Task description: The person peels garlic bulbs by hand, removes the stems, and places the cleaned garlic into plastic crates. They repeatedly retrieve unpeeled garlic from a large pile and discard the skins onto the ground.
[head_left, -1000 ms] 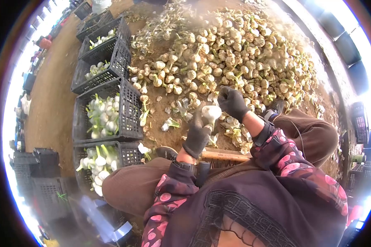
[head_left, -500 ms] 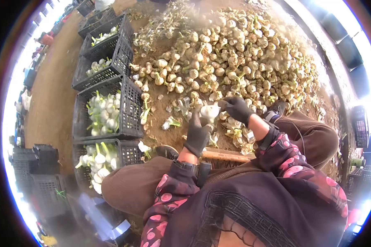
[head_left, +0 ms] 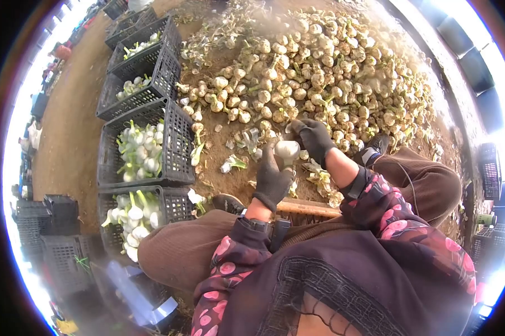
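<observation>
A white, cleaned garlic bulb (head_left: 287, 149) sits in my left hand (head_left: 273, 178), its dark-gloved fingers wrapped round the lower side and stem. Just above and to the right of that bulb is my right hand (head_left: 315, 139), also gloved, with its fingers curled together. Something thin and brownish shows at its fingertips; whether it is peel or a small tool I cannot make out. Below the hands, loose garlic skins (head_left: 321, 178) lie on the soil. A stem scrap with white skin (head_left: 233, 163) lies left of my left hand.
A large heap of unpeeled garlic (head_left: 342, 78) spreads ahead. Along the left stand black crates; the nearer crate (head_left: 178, 151) and the crate by my knee (head_left: 177, 206) hold white bulbs with green stems. A wooden bar (head_left: 308, 208) lies between my legs.
My right hand has moved up and slightly left, off the bulb's side. My left hand still holds the bulb, which now shows more plainly.
</observation>
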Action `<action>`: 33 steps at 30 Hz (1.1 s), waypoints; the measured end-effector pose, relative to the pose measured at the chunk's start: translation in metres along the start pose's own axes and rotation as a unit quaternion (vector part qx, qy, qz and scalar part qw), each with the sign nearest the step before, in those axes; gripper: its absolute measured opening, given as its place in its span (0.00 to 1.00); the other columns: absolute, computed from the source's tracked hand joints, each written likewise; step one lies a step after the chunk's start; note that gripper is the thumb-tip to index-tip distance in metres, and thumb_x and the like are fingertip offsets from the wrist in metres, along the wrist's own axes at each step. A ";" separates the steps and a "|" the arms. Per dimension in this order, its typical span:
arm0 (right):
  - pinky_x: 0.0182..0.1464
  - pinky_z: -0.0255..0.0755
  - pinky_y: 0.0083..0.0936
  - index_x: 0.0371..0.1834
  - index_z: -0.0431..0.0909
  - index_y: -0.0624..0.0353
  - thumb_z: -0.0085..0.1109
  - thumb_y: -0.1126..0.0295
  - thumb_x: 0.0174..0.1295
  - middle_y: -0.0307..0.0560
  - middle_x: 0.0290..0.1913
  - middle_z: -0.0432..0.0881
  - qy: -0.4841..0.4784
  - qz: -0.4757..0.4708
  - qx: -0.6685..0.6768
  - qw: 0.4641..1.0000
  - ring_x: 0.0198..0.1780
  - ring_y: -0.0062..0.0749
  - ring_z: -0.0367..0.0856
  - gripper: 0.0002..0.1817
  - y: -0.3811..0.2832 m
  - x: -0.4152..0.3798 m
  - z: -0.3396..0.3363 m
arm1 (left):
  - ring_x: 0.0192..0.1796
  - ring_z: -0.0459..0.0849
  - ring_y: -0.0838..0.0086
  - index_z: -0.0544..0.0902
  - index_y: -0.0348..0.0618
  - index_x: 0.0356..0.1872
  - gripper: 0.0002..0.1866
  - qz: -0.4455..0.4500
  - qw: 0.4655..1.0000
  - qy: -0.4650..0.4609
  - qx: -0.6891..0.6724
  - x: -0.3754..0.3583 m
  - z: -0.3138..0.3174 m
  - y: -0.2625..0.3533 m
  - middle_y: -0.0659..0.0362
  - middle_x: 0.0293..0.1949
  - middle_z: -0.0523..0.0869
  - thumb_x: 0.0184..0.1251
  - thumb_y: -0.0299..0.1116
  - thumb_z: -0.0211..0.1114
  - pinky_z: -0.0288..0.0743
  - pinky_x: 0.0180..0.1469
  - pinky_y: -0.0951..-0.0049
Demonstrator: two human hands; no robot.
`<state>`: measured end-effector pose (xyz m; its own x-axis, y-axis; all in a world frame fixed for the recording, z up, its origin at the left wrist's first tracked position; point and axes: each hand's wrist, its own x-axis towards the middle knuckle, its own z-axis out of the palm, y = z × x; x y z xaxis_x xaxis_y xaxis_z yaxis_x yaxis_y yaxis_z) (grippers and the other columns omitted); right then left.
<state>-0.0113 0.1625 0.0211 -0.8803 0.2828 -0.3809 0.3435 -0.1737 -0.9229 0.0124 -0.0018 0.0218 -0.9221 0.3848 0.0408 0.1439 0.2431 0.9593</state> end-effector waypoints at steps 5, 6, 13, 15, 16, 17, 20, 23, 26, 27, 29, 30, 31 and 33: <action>0.43 0.75 0.25 0.36 0.81 0.62 0.59 0.69 0.62 0.43 0.31 0.83 -0.031 -0.393 -0.188 0.899 0.34 0.26 0.80 0.08 -0.023 -0.045 0.009 | 0.42 0.81 0.74 0.62 0.41 0.63 0.33 -0.016 1.000 0.027 0.005 0.004 0.001 -0.011 0.54 0.42 0.81 0.51 0.15 0.57 0.76 0.42 0.74; 0.43 0.75 0.25 0.36 0.81 0.62 0.59 0.69 0.62 0.43 0.31 0.83 -0.031 -0.393 -0.189 0.899 0.34 0.26 0.80 0.08 -0.026 -0.046 0.008 | 0.42 0.81 0.74 0.62 0.41 0.63 0.33 -0.016 1.000 0.027 0.004 0.004 0.003 -0.016 0.54 0.42 0.81 0.51 0.15 0.57 0.76 0.42 0.74; 0.53 0.72 0.24 0.59 0.71 0.60 0.57 0.68 0.64 0.41 0.51 0.78 -0.228 -0.146 0.024 0.962 0.52 0.25 0.76 0.21 -0.005 -0.021 -0.019 | 0.37 0.83 0.71 0.68 0.41 0.60 0.26 -0.142 0.939 -0.100 -0.297 0.007 -0.024 0.007 0.54 0.43 0.81 0.56 0.24 0.51 0.79 0.38 0.73; 0.59 0.69 0.27 0.69 0.61 0.58 0.56 0.68 0.65 0.40 0.60 0.73 -0.355 -0.061 0.051 0.931 0.59 0.25 0.71 0.29 -0.021 -0.039 -0.015 | 0.28 0.81 0.79 0.71 0.46 0.59 0.22 -0.225 0.882 -0.147 -0.388 0.008 -0.036 0.026 0.55 0.40 0.82 0.63 0.33 0.47 0.78 0.28 0.77; 0.60 0.68 0.26 0.68 0.62 0.58 0.61 0.72 0.61 0.39 0.58 0.74 -0.360 -0.043 0.034 0.931 0.58 0.24 0.72 0.31 -0.021 -0.038 -0.012 | 0.28 0.81 0.79 0.71 0.46 0.59 0.22 -0.225 0.881 -0.140 -0.391 0.007 -0.035 0.022 0.55 0.40 0.82 0.63 0.33 0.47 0.78 0.28 0.77; 0.60 0.68 0.25 0.68 0.62 0.58 0.61 0.74 0.60 0.39 0.58 0.74 -0.344 -0.063 0.042 0.936 0.57 0.24 0.72 0.32 -0.013 -0.035 -0.010 | 0.28 0.79 0.79 0.73 0.45 0.57 0.20 -0.228 0.842 -0.101 -0.479 0.008 -0.035 0.015 0.57 0.40 0.82 0.64 0.35 0.49 0.72 0.25 0.80; 0.59 0.69 0.24 0.68 0.62 0.57 0.62 0.76 0.59 0.39 0.56 0.74 -0.290 -0.106 0.012 0.951 0.57 0.23 0.73 0.32 -0.010 -0.043 0.002 | 0.29 0.77 0.81 0.76 0.43 0.52 0.19 -0.210 0.799 0.034 -0.562 0.012 -0.028 0.022 0.60 0.39 0.81 0.69 0.44 0.52 0.67 0.21 0.83; 0.56 0.73 0.26 0.64 0.66 0.58 0.66 0.76 0.54 0.49 0.57 0.74 -0.123 -0.372 -0.276 0.878 0.57 0.34 0.75 0.32 -0.017 -0.053 0.012 | 0.34 0.80 0.78 0.76 0.42 0.46 0.17 -0.143 0.921 0.051 -0.358 0.011 -0.025 0.025 0.59 0.35 0.82 0.65 0.45 0.61 0.75 0.37 0.80; 0.53 0.74 0.27 0.63 0.67 0.58 0.67 0.76 0.52 0.52 0.57 0.74 -0.141 -0.319 -0.267 0.898 0.57 0.39 0.75 0.33 -0.022 -0.058 0.015 | 0.35 0.80 0.78 0.75 0.40 0.47 0.17 -0.150 0.945 0.083 -0.279 0.017 -0.024 0.015 0.60 0.35 0.82 0.64 0.40 0.63 0.75 0.36 0.79; 0.51 0.75 0.27 0.63 0.67 0.57 0.67 0.76 0.52 0.51 0.57 0.75 -0.139 -0.323 -0.243 0.904 0.57 0.37 0.75 0.32 -0.002 -0.044 0.011 | 0.37 0.80 0.77 0.74 0.38 0.49 0.16 -0.186 0.917 0.046 -0.351 0.012 -0.026 0.013 0.59 0.37 0.81 0.65 0.36 0.62 0.75 0.40 0.77; 0.51 0.75 0.26 0.62 0.68 0.56 0.68 0.75 0.51 0.51 0.57 0.75 -0.161 -0.243 -0.154 0.944 0.57 0.37 0.76 0.32 -0.005 -0.042 0.007 | 0.37 0.80 0.76 0.73 0.39 0.49 0.15 -0.125 0.915 0.034 -0.382 0.013 -0.021 0.009 0.59 0.37 0.81 0.66 0.35 0.59 0.76 0.40 0.76; 0.52 0.75 0.26 0.62 0.68 0.56 0.69 0.75 0.51 0.51 0.57 0.75 -0.177 -0.157 -0.060 0.970 0.57 0.37 0.76 0.33 -0.006 -0.042 0.005 | 0.36 0.81 0.76 0.73 0.40 0.50 0.14 -0.066 0.910 0.018 -0.409 0.014 -0.018 0.004 0.58 0.38 0.81 0.68 0.34 0.57 0.77 0.41 0.75; 0.52 0.75 0.27 0.62 0.69 0.56 0.70 0.74 0.49 0.51 0.57 0.75 -0.145 -0.203 -0.158 0.955 0.56 0.38 0.77 0.33 -0.012 -0.043 0.004 | 0.40 0.80 0.74 0.73 0.39 0.50 0.13 -0.091 0.912 -0.003 -0.401 0.014 -0.022 0.002 0.57 0.40 0.80 0.68 0.33 0.56 0.76 0.49 0.71; 0.51 0.76 0.27 0.62 0.69 0.56 0.70 0.73 0.49 0.51 0.57 0.74 -0.124 -0.305 -0.226 0.917 0.56 0.39 0.77 0.33 -0.017 -0.044 0.006 | 0.39 0.80 0.76 0.73 0.39 0.49 0.13 -0.099 0.904 0.009 -0.417 0.018 -0.020 -0.001 0.58 0.39 0.80 0.68 0.34 0.57 0.76 0.46 0.73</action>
<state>0.0200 0.1476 0.0535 -0.9819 -0.0364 0.1858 -0.1859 0.3695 -0.9104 -0.0111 -0.0130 0.0269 -0.9072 0.3904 -0.1570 -0.3376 -0.4528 0.8252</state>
